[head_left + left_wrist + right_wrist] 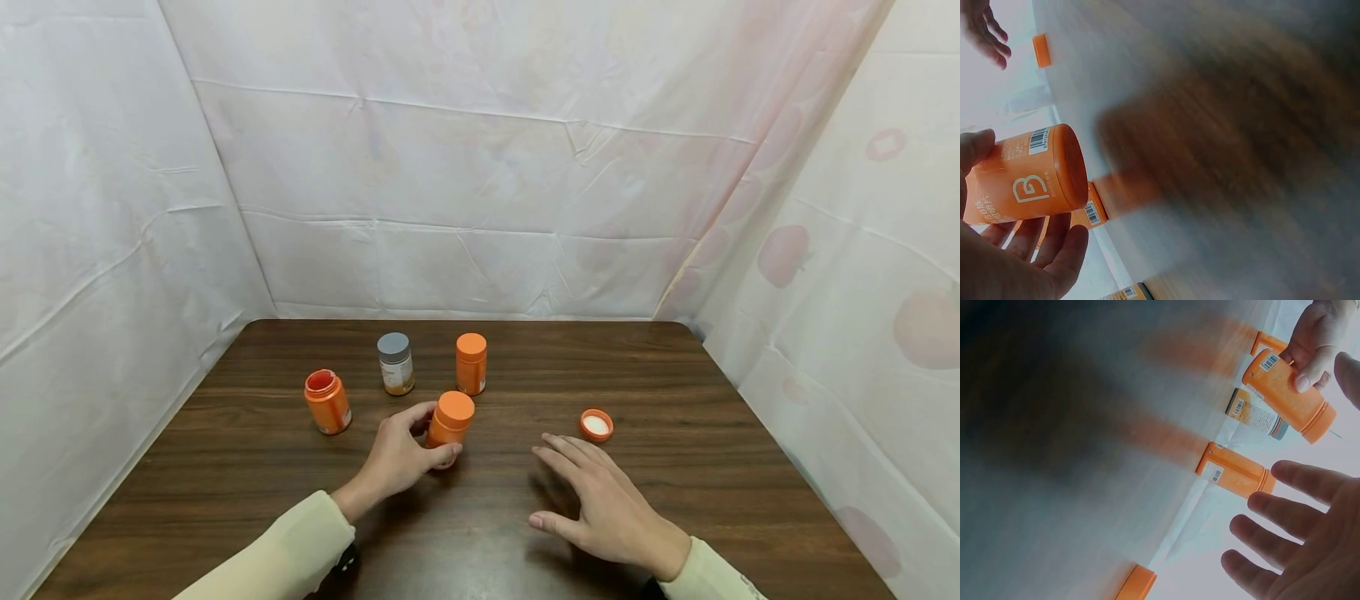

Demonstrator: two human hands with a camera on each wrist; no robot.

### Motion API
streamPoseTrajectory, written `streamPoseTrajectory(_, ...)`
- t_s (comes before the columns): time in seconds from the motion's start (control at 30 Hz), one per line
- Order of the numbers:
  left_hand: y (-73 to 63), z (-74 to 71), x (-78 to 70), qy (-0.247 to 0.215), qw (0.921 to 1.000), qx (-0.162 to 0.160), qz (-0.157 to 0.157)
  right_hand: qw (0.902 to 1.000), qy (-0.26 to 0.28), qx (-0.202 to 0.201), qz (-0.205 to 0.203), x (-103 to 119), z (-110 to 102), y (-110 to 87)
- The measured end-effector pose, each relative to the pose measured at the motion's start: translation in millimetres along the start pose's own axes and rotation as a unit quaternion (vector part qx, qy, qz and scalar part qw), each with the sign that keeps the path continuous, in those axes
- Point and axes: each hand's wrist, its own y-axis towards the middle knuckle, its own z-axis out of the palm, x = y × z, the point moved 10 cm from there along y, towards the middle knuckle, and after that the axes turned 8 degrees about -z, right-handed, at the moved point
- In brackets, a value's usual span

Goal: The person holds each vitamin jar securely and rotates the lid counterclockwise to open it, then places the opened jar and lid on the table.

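My left hand (pixel 401 450) grips an orange capped bottle (pixel 452 418) round its body, thumb on the near side. In the left wrist view that bottle (pixel 1029 175) hangs above the table, showing its base, a barcode and white lettering. Over the table at the right, my right hand (pixel 600 504) is spread with its fingers straight and holds nothing. Just beyond its fingertips an orange cap (pixel 597 425) lies with its white inside facing up. An uncapped orange bottle (pixel 327 403) stands to the left of the left hand.
Behind the held bottle stand a grey-lidded bottle (pixel 395 364) with a white label and another capped orange bottle (pixel 471 364). Everything is on a dark wood table (pixel 712 475). Pale curtains (pixel 480 183) enclose its back and sides.
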Motion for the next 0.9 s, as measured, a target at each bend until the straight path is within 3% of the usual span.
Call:
streamPoseTrajectory(0.4,-10.3,7.8,-3.6,-0.008,0.9992,0.034,0.021,0.9994,0.024,0.011,0.024,-3,2,0.1)
streamPoseTrajectory(0.9,-18.7,12.7,-10.4,0.006,0.9983,0.041,0.041,0.9974,0.046,-0.001,0.055,-8,2,1.2)
